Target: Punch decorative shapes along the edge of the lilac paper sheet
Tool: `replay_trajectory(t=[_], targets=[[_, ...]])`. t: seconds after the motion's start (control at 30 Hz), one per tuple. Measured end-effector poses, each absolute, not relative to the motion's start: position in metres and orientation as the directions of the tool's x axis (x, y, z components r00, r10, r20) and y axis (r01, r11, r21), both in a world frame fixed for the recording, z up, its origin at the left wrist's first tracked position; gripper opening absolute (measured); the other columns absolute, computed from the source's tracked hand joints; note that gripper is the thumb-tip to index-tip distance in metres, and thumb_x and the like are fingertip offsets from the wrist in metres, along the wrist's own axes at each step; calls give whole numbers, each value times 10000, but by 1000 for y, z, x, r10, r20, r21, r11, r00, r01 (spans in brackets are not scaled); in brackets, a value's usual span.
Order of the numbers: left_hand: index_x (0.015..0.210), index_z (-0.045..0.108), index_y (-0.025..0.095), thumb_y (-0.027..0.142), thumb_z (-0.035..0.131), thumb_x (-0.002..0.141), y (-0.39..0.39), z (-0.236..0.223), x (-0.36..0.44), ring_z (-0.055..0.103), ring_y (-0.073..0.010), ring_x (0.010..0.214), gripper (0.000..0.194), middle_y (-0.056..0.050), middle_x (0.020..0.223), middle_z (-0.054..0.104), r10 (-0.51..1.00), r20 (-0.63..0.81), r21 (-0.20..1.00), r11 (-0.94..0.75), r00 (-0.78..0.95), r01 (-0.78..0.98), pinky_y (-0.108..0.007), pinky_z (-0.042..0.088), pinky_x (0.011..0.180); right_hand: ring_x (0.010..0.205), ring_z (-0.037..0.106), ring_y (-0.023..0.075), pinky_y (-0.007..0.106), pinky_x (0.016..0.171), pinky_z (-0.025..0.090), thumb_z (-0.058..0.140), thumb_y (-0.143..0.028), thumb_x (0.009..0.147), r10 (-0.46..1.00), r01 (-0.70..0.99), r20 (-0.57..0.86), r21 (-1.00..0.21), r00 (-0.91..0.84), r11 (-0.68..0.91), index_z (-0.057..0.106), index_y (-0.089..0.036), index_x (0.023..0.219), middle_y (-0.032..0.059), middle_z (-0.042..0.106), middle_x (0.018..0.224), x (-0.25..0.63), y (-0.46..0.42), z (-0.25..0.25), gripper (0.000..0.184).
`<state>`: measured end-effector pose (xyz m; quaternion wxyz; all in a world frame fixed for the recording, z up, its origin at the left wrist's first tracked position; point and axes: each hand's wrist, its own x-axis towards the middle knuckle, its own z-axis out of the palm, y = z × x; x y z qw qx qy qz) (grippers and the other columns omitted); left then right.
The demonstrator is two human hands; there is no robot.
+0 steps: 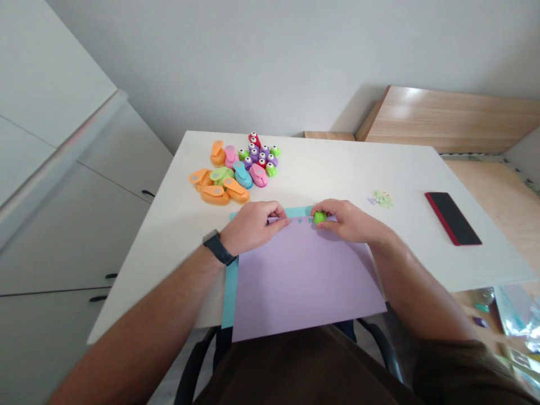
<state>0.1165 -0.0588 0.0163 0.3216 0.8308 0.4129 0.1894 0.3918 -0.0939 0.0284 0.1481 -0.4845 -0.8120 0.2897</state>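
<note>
A lilac sheet of paper (307,281) lies over a turquoise sheet (230,295), which shows along the left side and behind the top edge. My left hand (261,225) pinches the lilac sheet's top edge near its left corner. In my right hand (340,219), between thumb and fingers, is a small green craft punch (319,217) set at that same edge. Left of the punch, small turquoise shapes show through punched holes (300,221). Whether the punch is pressed down cannot be seen.
Large orange, pink, green and blue lever punches (215,194) stand at the back left, beside several small eye-topped punches (262,156). Pale paper cut-outs (383,198) lie to the right, left of a black and red flat case (453,218). The white table's (405,264) front edge is near my body.
</note>
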Motion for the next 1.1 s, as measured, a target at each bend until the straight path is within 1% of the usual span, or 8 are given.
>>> replay_trajectory(t=[0.53, 0.8, 1.1], targets=[[869, 723, 194, 417, 640, 909, -58, 15, 115, 625, -160, 713, 242, -27, 801, 730, 805, 36, 690, -448, 592, 568, -271, 442, 653, 896, 639, 210, 339, 835, 479, 647, -233, 889, 870, 717, -34, -583, -492, 383, 714, -201, 1076, 73, 719, 1002, 387, -96, 31, 201], [866, 718, 201, 435, 647, 907, -58, 16, 115, 626, -154, 696, 248, -10, 776, 719, 808, 22, 695, -435, 588, 572, -268, 425, 621, 888, 639, 202, 334, 839, 480, 654, -240, 890, 878, 698, -27, -618, -478, 362, 716, -205, 1074, 62, 723, 1005, 392, -97, 31, 197], [867, 724, 200, 420, 649, 908, -58, 16, 115, 653, -172, 738, 236, -30, 822, 745, 799, 17, 688, -445, 600, 573, -279, 456, 670, 879, 631, 207, 343, 828, 475, 650, -236, 877, 865, 712, -57, -597, -498, 370, 723, -200, 1070, 66, 720, 993, 388, -96, 31, 210]])
